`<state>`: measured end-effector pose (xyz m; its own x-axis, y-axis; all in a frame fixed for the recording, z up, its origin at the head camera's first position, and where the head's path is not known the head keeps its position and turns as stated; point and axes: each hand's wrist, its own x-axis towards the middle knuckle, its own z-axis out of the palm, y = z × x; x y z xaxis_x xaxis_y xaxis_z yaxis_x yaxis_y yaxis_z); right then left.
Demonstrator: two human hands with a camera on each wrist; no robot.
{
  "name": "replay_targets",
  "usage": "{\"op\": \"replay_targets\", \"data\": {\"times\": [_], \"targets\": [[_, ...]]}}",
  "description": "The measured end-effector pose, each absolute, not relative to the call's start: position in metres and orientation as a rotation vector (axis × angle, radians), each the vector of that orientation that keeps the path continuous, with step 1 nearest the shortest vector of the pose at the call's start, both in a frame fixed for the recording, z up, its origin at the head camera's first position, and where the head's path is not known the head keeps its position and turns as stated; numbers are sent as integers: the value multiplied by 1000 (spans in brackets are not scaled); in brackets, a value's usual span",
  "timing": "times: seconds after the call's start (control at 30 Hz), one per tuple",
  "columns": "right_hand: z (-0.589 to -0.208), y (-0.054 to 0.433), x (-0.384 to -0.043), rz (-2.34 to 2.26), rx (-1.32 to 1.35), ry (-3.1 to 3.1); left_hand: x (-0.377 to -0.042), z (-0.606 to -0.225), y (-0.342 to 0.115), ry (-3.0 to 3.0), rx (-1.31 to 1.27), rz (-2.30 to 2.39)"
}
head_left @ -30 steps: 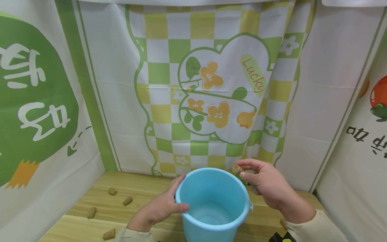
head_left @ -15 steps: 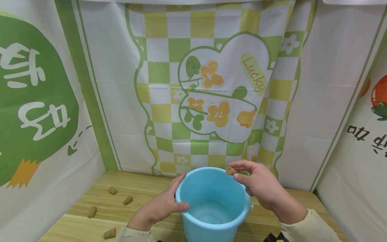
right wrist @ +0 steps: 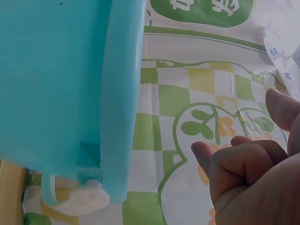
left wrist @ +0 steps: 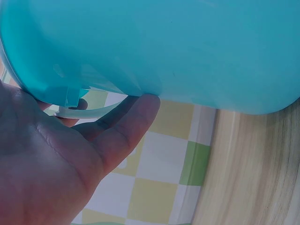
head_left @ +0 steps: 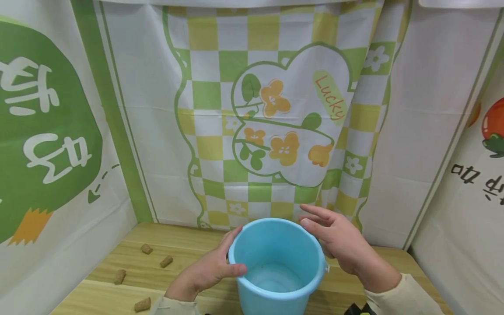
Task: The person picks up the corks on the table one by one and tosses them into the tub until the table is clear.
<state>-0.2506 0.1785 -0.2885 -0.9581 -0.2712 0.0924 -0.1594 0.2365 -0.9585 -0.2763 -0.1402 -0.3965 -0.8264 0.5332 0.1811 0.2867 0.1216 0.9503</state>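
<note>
A light blue bucket (head_left: 271,304) stands upright on the wooden table, its mouth facing up toward me. My left hand (head_left: 210,269) grips its left rim, thumb hooked over the edge and fingers along the outside wall. In the left wrist view, that hand's fingertips (left wrist: 149,105) touch the bucket's side. Just above the right rim is my right hand (head_left: 346,245), fingers apart with nothing between them. The right wrist view shows the right hand (right wrist: 258,173) apart from the bucket wall. No cork is visible on the part of the bucket's floor that shows.
Several cork pieces lie on the left of the table (head_left: 98,297): one cork (head_left: 146,248) toward the back, another cork (head_left: 142,304) near the front. A checked cloth (head_left: 232,192) hangs close behind the bucket. The bucket's handle (right wrist: 75,199) hangs at its side.
The right hand moved left to the bucket's rim with a cork pinched in its fingers, then let it go. The cork is no longer visible. The left hand and bucket stayed put.
</note>
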Motion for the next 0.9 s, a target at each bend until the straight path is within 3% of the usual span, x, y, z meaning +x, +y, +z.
{"op": "replay_targets", "data": {"times": [0.9], "targets": [[-289, 242, -246, -2012, -380, 2277, -276, -399, -140, 2242, 798, 1750]]}}
